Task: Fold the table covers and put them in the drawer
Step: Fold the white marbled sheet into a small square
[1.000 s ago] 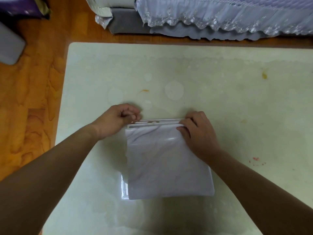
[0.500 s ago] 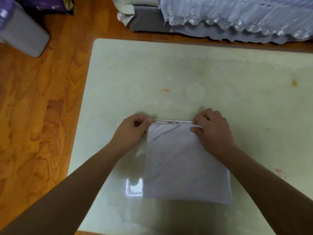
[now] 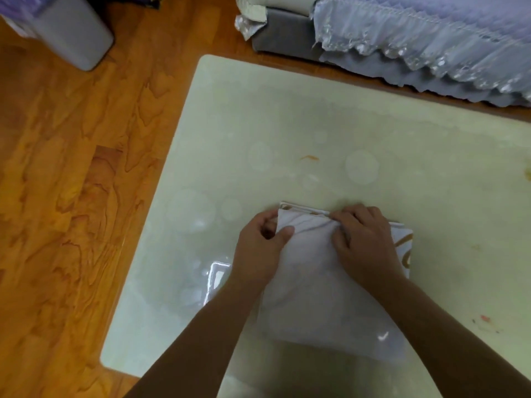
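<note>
A folded white table cover (image 3: 319, 294) with a faint marble pattern lies on the pale glossy table (image 3: 316, 124), near its front. A gold curl shows at the cover's right edge. My left hand (image 3: 258, 251) pinches the cover's far left corner between thumb and curled fingers. My right hand (image 3: 365, 242) grips the far edge just right of the middle, bunching the top layer under its fingers. Both forearms cross the near part of the cover and hide some of it. No drawer is in view.
Wooden floor (image 3: 71, 196) runs along the table's left side. A grey bin (image 3: 74, 38) stands at the far left. A grey sofa (image 3: 287, 33) with a lilac lace-trimmed cover (image 3: 431, 44) sits behind the table. Small stains mark the tabletop.
The camera has swung left, so the cover sits further right in view. My hands have drawn closer together on the far edge, the right one bunching the top layer.
</note>
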A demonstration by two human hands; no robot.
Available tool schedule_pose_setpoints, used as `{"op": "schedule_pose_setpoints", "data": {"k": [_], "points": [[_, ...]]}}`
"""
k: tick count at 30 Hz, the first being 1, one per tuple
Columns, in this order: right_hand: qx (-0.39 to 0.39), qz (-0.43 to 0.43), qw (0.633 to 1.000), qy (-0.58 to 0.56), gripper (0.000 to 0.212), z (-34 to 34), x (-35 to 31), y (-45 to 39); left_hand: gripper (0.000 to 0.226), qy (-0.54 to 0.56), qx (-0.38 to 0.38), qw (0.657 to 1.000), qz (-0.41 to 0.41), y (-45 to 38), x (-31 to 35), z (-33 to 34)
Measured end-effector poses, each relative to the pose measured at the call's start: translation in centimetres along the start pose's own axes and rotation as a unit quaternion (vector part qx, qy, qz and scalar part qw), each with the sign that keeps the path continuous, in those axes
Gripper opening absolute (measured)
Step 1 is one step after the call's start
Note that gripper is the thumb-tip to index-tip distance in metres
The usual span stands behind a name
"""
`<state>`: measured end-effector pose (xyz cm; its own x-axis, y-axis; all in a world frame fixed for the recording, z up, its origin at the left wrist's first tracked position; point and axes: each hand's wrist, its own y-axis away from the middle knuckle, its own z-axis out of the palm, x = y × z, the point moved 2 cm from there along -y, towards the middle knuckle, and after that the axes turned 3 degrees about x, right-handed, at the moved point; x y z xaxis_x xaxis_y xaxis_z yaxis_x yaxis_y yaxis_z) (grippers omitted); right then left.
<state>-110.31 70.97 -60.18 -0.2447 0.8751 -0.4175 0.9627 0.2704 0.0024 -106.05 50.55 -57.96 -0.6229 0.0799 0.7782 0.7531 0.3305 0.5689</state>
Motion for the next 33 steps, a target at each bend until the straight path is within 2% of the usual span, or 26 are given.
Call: {"op": "schedule_pose_setpoints", "data": {"k": [2,3,5,8,10,13,17,20,22,26,30,33], "points": [[-0.04,-0.036,0.998,-0.016,0.042,0.3,-1.2,-0.6,0.012,-0.033,-0.003,0.999,0.015,-0.8,0.2,0.5],[-0.046,-0.041,0.998,-0.023,0.044,0.5,-1.6,-1.0,0.012,-0.04,-0.004,0.999,0.028,-0.9,0.3,0.7],[-0.037,-0.047,0.997,-0.044,0.04,0.3,-2.1,-2.1,0.014,-0.023,-0.008,0.998,0.06,-0.6,0.3,1.0],[-0.054,-0.063,0.996,-0.035,0.031,-0.3,-2.3,-2.7,0.034,-0.034,-0.001,0.997,0.075,0.3,-0.6,1.2],[-0.061,-0.051,0.997,0.018,0.03,-0.3,-2.1,-2.7,0.036,-0.098,0.007,0.99,0.103,0.4,-1.8,1.4],[-0.052,0.019,0.997,0.053,0.031,0.9,-2.3,-3.1,0.034,-0.179,0.012,0.975,0.129,0.2,-3.2,1.6],[-0.053,0.07,0.995,0.051,0.024,2.5,-2.7,-2.9,0.04,-0.132,0.063,0.987,0.068,0.2,-2.8,1.1],[-0.056,0.107,0.991,-0.059,0.018,1.7,-2.2,-2.7,0.04,-0.146,0.03,0.987,0.058,0.2,-3.0,0.6],[-0.076,0.145,0.979,-0.119,0.016,1.0,-2.0,-2.9,0.031,-0.133,0.003,0.99,0.035,-0.1,-2.9,0.0],[-0.112,0.177,0.964,-0.162,0.013,0.0,-2.3,-3.6,0.022,-0.187,-0.073,0.98,-0.016,-1.5,-1.5,-0.4],[-0.112,0.136,0.974,-0.141,0.011,-0.6,-2.3,-3.7,0.018,-0.172,-0.098,0.979,-0.055,-2.2,-1.3,-0.3],[-0.103,0.064,0.989,-0.08,0.014,0.2,-2.8,-3.4,0.006,-0.132,-0.029,0.989,-0.064,-1.3,-2.9,0.0]]}}
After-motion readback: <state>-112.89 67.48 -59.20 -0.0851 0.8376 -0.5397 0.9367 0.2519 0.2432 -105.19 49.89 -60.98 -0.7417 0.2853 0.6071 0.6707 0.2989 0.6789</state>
